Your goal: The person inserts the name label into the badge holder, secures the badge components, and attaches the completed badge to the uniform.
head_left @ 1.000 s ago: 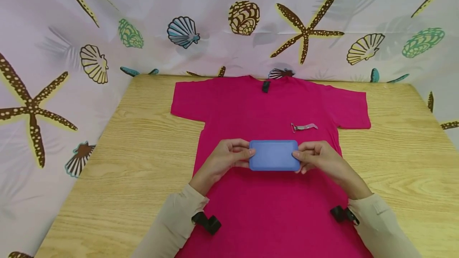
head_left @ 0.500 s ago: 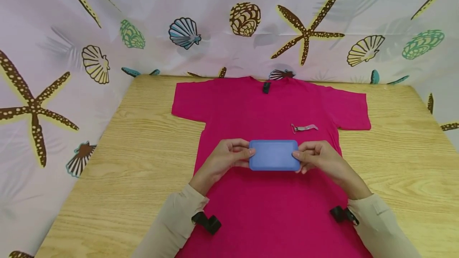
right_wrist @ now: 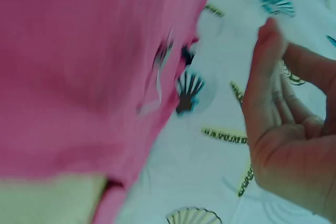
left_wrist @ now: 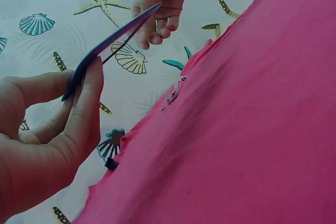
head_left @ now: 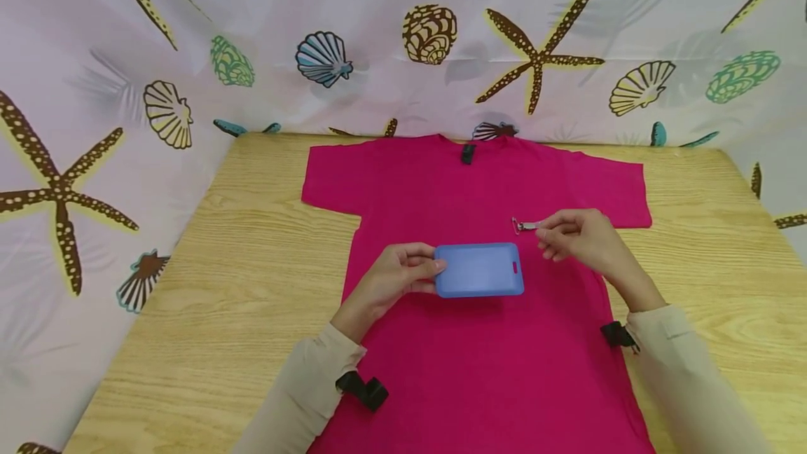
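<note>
A blue badge holder (head_left: pixel 479 270) with a small slot near its right end is held in the air above the pink T-shirt (head_left: pixel 492 370). My left hand (head_left: pixel 397 275) pinches its left end, thumb on the front and fingers behind; the left wrist view shows the badge holder (left_wrist: pixel 110 43) edge-on. A badge clip (head_left: pixel 523 225) with a safety pin and a clear strap lies on the shirt's chest. My right hand (head_left: pixel 583 240) covers part of the strap in the head view. The right wrist view shows that hand (right_wrist: pixel 294 145) apart from the clip (right_wrist: pixel 158 80), fingers loosely bent, holding nothing.
The T-shirt lies spread on a wooden table (head_left: pixel 265 251), with a black tag (head_left: pixel 467 153) at its collar. Behind the table hangs a white curtain (head_left: pixel 378 104) printed with shells and starfish. Black straps (head_left: pixel 362 391) sit at both sleeve cuffs.
My right hand has let go of the badge holder's right end and moved up and right towards the clip. The slot is now uncovered; the left hand keeps the holder almost in place.
</note>
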### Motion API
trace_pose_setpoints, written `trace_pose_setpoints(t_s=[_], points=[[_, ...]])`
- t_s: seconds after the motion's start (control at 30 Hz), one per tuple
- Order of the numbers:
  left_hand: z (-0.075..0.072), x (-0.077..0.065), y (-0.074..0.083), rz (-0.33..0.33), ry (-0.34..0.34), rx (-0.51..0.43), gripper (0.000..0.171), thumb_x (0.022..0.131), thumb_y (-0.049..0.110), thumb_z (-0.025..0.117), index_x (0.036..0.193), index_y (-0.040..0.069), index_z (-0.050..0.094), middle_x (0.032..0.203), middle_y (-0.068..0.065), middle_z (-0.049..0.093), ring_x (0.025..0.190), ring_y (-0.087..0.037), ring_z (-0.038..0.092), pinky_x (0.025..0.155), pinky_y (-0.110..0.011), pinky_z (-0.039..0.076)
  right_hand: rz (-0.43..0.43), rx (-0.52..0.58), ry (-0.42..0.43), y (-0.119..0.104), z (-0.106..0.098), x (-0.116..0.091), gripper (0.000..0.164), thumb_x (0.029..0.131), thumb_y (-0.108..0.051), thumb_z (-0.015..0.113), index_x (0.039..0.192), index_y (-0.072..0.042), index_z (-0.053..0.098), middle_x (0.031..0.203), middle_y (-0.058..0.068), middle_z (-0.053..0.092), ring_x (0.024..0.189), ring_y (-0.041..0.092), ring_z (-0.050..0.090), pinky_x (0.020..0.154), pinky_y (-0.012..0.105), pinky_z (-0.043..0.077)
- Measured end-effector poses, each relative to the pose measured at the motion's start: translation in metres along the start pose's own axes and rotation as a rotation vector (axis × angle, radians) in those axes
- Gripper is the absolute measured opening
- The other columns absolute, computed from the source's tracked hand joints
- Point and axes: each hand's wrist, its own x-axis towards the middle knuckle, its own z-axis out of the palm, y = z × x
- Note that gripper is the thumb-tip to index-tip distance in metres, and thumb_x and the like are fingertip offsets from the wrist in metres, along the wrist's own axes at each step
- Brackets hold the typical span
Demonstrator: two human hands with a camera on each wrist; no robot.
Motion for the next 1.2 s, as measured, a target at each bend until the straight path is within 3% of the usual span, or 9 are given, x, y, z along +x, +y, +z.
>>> trace_pose_setpoints(t_s=[0.13, 0.33, 0.53, 0.67, 1.0, 1.2], points=[[-0.001, 0.0, 0.001, -0.005, 0.0, 0.004, 0.009, 0.091, -0.001, 0.059, 0.1, 0.0, 0.059, 0.084, -0.001, 0.066, 0.072, -0.016, 0.066, 0.07, -0.029, 0.058, 0.006, -0.186, 0.036, -0.002, -0.008, 0.014, 0.018, 0.09, -0.01, 0.066, 0.101, 0.005, 0.067, 0.088, 0.02, 0.07, 0.072, 0.029, 0.07, 0.067, 0.038, 0.059], [-0.002, 0.0, 0.001, 0.003, 0.0, 0.01, 0.011, 0.091, 0.0, 0.06, 0.101, -0.001, 0.059, 0.085, -0.002, 0.065, 0.073, -0.016, 0.066, 0.07, -0.029, 0.058, -0.021, -0.396, 0.063, -0.002, -0.001, 0.033, 0.015, 0.085, -0.007, 0.068, 0.097, 0.003, 0.069, 0.086, 0.016, 0.07, 0.063, 0.017, 0.067, 0.059, 0.027, 0.053], [-0.003, -0.002, 0.002, 0.009, -0.007, 0.012, 0.012, 0.091, -0.001, 0.059, 0.103, -0.003, 0.059, 0.084, -0.001, 0.066, 0.073, -0.016, 0.066, 0.07, -0.029, 0.058, -0.019, -0.579, 0.071, 0.006, 0.006, 0.047, 0.019, 0.08, -0.003, 0.066, 0.099, 0.001, 0.071, 0.085, 0.014, 0.07, 0.074, 0.025, 0.063, 0.06, 0.031, 0.049], [-0.003, -0.002, 0.003, 0.015, -0.012, 0.014, 0.013, 0.092, -0.001, 0.058, 0.104, -0.004, 0.058, 0.085, -0.001, 0.066, 0.073, -0.016, 0.066, 0.07, -0.029, 0.058, -0.009, -0.63, 0.073, 0.007, 0.01, 0.051, 0.022, 0.079, -0.003, 0.068, 0.1, 0.0, 0.071, 0.084, 0.012, 0.067, 0.077, 0.026, 0.062, 0.062, 0.037, 0.052], [-0.001, -0.002, 0.005, 0.018, -0.001, 0.007, 0.009, 0.091, -0.002, 0.057, 0.101, -0.002, 0.058, 0.084, -0.001, 0.066, 0.072, -0.015, 0.066, 0.07, -0.029, 0.058, -0.022, -0.668, 0.053, 0.014, 0.017, 0.056, 0.026, 0.079, -0.005, 0.07, 0.105, -0.003, 0.071, 0.088, 0.014, 0.068, 0.079, 0.027, 0.063, 0.06, 0.039, 0.052], [-0.001, -0.002, 0.005, 0.008, 0.003, 0.006, 0.011, 0.091, -0.001, 0.058, 0.102, -0.003, 0.059, 0.084, -0.002, 0.066, 0.072, -0.016, 0.066, 0.071, -0.029, 0.058, -0.058, -0.709, 0.078, 0.016, 0.019, 0.052, 0.015, 0.08, -0.007, 0.07, 0.095, -0.005, 0.073, 0.088, 0.013, 0.063, 0.081, 0.029, 0.062, 0.062, 0.043, 0.052]])
